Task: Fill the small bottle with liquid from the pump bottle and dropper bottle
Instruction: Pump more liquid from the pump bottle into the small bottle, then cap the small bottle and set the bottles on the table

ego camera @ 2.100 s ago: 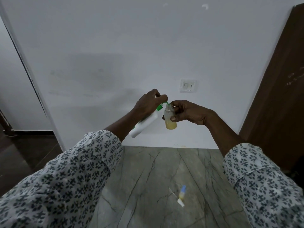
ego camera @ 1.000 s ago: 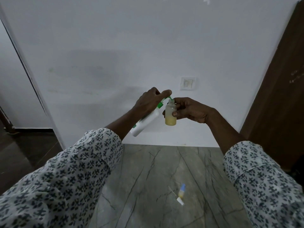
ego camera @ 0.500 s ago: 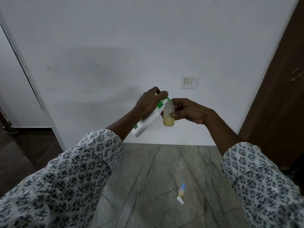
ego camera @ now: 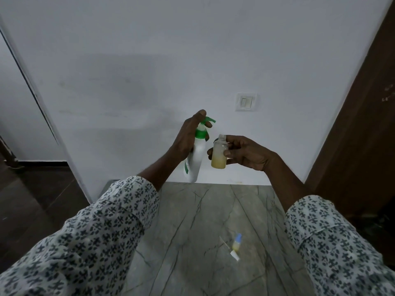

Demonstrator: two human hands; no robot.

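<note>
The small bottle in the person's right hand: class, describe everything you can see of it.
The small bottle is clear, plastic-looking, with a threaded neck and no cap. It stands roughly upright in the air, pinched by the right hand, thumb in front. Cloudy yellowish liquid fills about its lower half. The pump bottle in the left hand is just beside it, not touching.

Pump bottle beside small bottle

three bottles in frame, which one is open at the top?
The small clear bottle in the right hand: bare threaded neck, no cap. The pump bottle has its green pump head on, and the dropper bottle on the floor is capped blue.
</note>
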